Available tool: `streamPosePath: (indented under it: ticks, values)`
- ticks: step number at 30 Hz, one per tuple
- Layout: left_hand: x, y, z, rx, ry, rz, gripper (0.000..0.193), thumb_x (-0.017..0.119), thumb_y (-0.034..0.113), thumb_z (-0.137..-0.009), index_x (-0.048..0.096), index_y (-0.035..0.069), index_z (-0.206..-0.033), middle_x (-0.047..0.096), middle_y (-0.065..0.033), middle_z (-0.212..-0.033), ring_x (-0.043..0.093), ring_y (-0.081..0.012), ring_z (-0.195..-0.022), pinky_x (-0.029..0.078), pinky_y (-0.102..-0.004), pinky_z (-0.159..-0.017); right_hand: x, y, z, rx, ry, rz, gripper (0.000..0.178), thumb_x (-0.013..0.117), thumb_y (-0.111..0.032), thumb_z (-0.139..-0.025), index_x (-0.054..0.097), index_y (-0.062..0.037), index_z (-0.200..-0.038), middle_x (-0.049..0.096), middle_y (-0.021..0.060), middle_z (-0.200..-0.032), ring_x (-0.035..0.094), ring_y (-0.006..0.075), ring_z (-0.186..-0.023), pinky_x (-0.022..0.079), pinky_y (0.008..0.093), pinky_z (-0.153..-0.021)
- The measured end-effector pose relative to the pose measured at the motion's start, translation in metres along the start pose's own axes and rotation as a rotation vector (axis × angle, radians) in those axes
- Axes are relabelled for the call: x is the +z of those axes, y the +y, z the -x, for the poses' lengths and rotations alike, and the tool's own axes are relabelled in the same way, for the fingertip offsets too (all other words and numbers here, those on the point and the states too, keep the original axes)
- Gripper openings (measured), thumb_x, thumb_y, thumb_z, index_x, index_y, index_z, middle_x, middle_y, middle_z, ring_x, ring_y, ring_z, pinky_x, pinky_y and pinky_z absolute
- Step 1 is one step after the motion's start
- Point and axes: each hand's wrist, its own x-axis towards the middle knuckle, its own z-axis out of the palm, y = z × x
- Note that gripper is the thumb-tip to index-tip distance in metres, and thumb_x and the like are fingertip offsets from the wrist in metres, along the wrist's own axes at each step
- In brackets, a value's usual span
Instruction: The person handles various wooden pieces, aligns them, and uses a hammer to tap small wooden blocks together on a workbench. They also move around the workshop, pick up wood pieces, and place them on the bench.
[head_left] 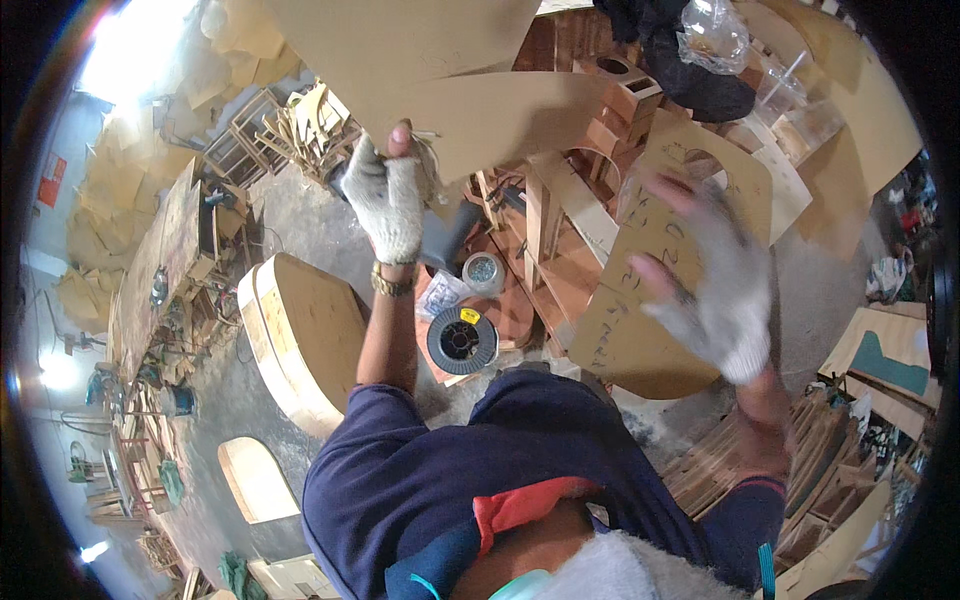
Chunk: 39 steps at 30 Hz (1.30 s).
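Note:
My left hand (388, 200), in a white knit glove with the thumb tip bare, is closed at the left end of a brown cardboard sheet (510, 122). Its thumb points up along the sheet; the other fingers are partly hidden. A thin pale strand juts out beside the thumb. To the right, my right hand (712, 275), gloved too, is blurred with fingers spread and nothing in them. Beneath it is a rounded cardboard panel (625, 330) with handwriting and a hole near its far end. Whether that hand touches the panel I cannot tell.
Close in front of me are a black wire spool (462, 340), a tub of small fasteners (484, 273) and a plastic bag (440, 296). A curved wooden frame (300, 335) stands at left. Wooden box parts (630, 98) lie ahead; stacked wood strips (735, 470) are at right.

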Motion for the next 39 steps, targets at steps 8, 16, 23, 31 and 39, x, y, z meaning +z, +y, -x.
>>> streamPosePath:
  ticks: [8, 16, 23, 31, 39]
  values:
    - [-0.007, -0.007, 0.051, -0.171, 0.139, 0.321, 0.033, 0.067, 0.034, -0.101, 0.058, 0.009, -0.082, 0.057, 0.0036, -0.066, 0.047, -0.0041, -0.056, 0.038, -0.0229, -0.052, 0.094, 0.037, -0.145, -0.276, -0.087, 0.206, 0.062, 0.072, -0.043, -0.087, 0.055, -0.0097, -0.136, 0.065, 0.0174, -0.125, 0.061, 0.0376, -0.116, 0.05, 0.0486, -0.1]
    - [-0.032, -0.02, 0.056, -0.338, 0.256, 0.377, 0.039, 0.067, 0.041, -0.098, 0.059, 0.006, -0.113, 0.061, -0.0009, -0.094, 0.055, -0.01, -0.081, 0.045, -0.0254, -0.069, 0.123, 0.031, -0.161, -0.36, -0.289, 0.058, 0.048, 0.069, -0.043, -0.091, 0.065, -0.0093, -0.125, 0.07, 0.0192, -0.113, 0.065, 0.037, -0.11, 0.051, 0.0501, -0.098]
    - [-0.04, -0.013, 0.047, -0.297, 0.379, 0.324, 0.04, 0.076, 0.039, -0.093, 0.061, 0.005, -0.108, 0.065, -0.0058, -0.097, 0.062, -0.0137, -0.086, 0.052, -0.0309, -0.077, 0.082, 0.008, -0.156, -0.516, -0.352, 0.189, 0.048, 0.069, -0.034, -0.089, 0.062, -0.0075, -0.128, 0.07, 0.0207, -0.095, 0.069, 0.0377, -0.093, 0.053, 0.0497, -0.085]
    - [-0.059, -0.012, 0.04, -0.208, 0.429, 0.347, 0.036, 0.074, 0.033, -0.096, 0.064, 0.003, -0.113, 0.068, -0.0054, -0.102, 0.063, -0.013, -0.091, 0.052, -0.0296, -0.08, -0.023, 0.034, -0.142, -0.28, -0.254, 0.326, 0.048, 0.07, -0.017, -0.086, 0.061, -0.0052, -0.132, 0.069, 0.0187, -0.117, 0.067, 0.0309, -0.111, 0.052, 0.0427, -0.094]
    - [-0.06, 0.004, 0.0, 0.08, 0.369, -0.049, 0.031, 0.068, 0.031, -0.1, 0.069, 0.0, -0.106, 0.069, -0.0035, -0.095, 0.058, -0.0096, -0.084, 0.05, -0.0282, -0.075, -0.122, 0.068, -0.062, 0.166, 0.014, 0.455, 0.052, 0.068, -0.022, -0.096, 0.055, -0.0029, -0.141, 0.062, 0.0169, -0.136, 0.061, 0.0227, -0.121, 0.046, 0.0355, -0.105]
